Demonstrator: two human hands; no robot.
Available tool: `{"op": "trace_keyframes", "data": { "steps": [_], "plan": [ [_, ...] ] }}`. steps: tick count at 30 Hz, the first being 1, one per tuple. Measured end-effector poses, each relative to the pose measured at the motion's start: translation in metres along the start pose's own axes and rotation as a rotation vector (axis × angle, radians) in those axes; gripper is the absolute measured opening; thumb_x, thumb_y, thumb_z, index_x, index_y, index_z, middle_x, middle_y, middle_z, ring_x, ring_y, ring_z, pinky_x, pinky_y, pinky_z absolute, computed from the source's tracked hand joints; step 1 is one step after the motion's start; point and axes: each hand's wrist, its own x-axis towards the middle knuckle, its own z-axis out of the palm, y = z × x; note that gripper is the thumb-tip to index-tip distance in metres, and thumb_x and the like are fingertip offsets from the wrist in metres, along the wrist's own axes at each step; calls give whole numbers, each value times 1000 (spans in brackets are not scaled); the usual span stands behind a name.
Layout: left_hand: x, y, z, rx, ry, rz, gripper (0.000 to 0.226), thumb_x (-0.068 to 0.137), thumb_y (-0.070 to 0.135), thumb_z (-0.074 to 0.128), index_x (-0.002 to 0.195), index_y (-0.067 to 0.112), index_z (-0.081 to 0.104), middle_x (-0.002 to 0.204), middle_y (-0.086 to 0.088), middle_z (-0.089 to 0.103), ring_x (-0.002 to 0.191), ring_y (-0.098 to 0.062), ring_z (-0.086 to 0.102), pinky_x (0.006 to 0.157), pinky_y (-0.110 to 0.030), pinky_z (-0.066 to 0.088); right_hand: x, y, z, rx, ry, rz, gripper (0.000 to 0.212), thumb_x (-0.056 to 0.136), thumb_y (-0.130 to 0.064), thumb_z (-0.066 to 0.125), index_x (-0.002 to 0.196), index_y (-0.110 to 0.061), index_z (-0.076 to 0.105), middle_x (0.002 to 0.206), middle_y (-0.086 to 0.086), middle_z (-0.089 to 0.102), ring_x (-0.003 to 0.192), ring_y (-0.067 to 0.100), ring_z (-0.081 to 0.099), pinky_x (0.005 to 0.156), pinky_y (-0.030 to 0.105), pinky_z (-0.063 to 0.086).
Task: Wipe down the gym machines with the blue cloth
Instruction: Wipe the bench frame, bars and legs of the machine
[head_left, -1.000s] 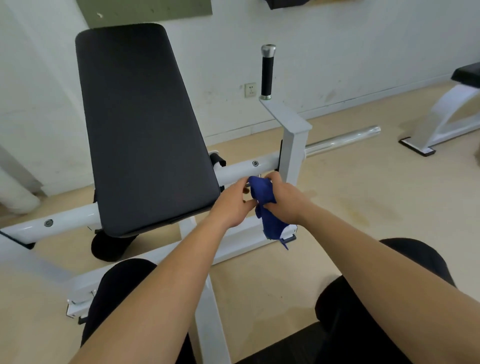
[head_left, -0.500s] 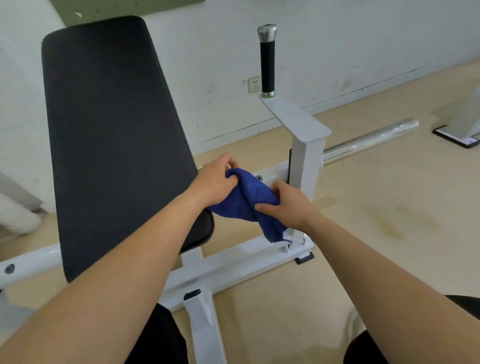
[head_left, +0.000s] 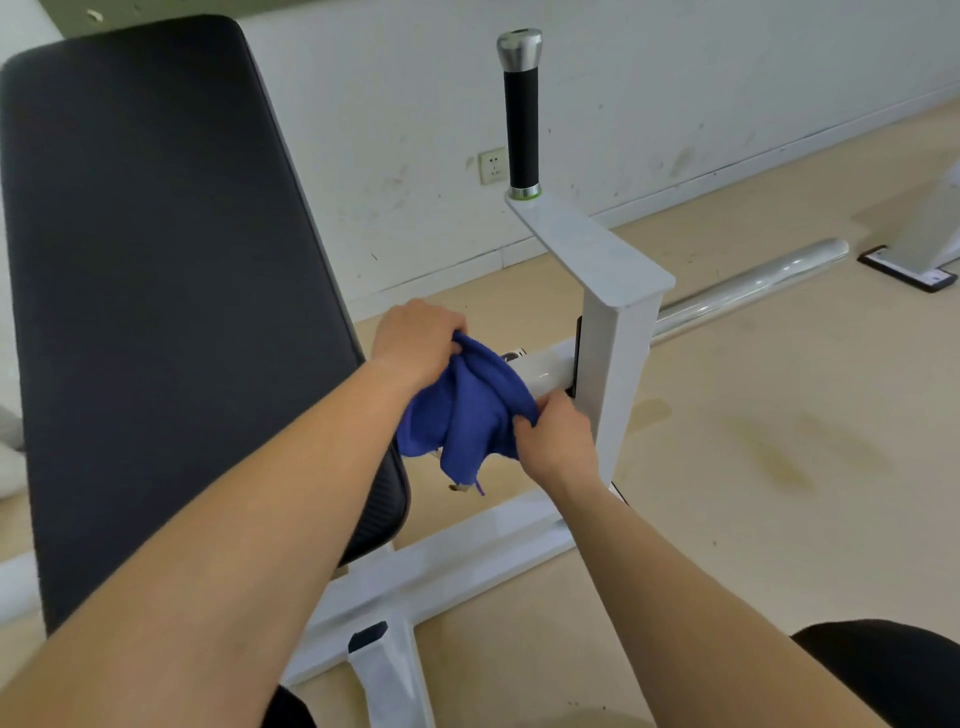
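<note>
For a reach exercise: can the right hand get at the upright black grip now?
Probably yes: the right hand, holding the blue cloth, has open air up to the black grip.

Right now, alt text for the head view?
Two hands hold a blue cloth over a gym machine's white crossbar: left hand grips its top, right hand its lower edge beside a white post. Black pad at left, upright handle behind.
</note>
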Motion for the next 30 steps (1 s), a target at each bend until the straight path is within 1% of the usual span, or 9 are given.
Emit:
{"op": "trace_keyframes", "data": {
  "steps": [3,6,10,12,15,17,20,26,30],
  "plan": [
    [-6,14,22,72,85,-34,18,89,36,62,106,29,62,113,2,57,104,-23,49,86,-34,39,4,3,10,-34,100,61,24,96,-24,54,110,-5,49,110,13,59,89,31,59,71,38,47],
    [-26,16,28,-158,187,-138,14,94,32,58,102,21,56,109,0,53,93,-22,52,77,-36,46,-3,2,17,-80,236,89,39,93,-26,60,119,-2,44,123,16,47,100,37,57,81,42,50],
    [-46,22,27,-261,24,-165,32,104,31,34,106,15,61,100,-3,66,84,-23,59,73,-39,50,-20,-4,30,-195,378,4,35,92,-33,59,111,-7,47,118,12,42,103,33,45,79,40,46],
    [-53,30,30,-289,-77,-119,35,104,32,31,121,15,57,107,-3,66,91,-23,61,80,-40,51,-21,-6,36,-78,262,32,31,101,-34,45,114,-7,51,115,10,50,102,30,50,79,35,40],
    [-45,36,36,-270,-176,-34,36,105,30,26,128,16,50,116,-3,64,95,-23,60,83,-42,49,-11,-10,35,263,-43,126,40,108,-38,26,106,-7,51,91,1,58,77,15,54,61,28,36],
    [-28,37,36,-322,-251,0,38,106,29,24,133,18,49,123,-6,63,103,-26,59,90,-43,47,-2,-11,32,352,-101,146,45,109,-39,22,89,-9,50,74,-2,52,64,11,47,54,26,31],
    [1,47,31,-390,-366,59,45,108,30,24,150,25,38,148,-5,48,131,-27,47,108,-36,35,7,-13,32,427,-80,187,48,109,-37,22,77,-14,49,71,0,52,62,12,48,53,26,33],
    [37,67,39,-454,-396,131,44,107,35,28,150,32,38,151,0,45,138,-23,42,112,-34,32,40,-21,30,518,164,358,54,109,-39,22,119,2,54,113,18,66,99,33,63,76,35,43],
    [9,42,30,-337,-402,167,41,107,32,26,134,21,54,127,-7,63,108,-25,57,94,-36,43,20,-31,46,558,91,420,48,107,-44,29,130,-3,42,101,8,60,83,23,55,63,31,35]
  ]
}}
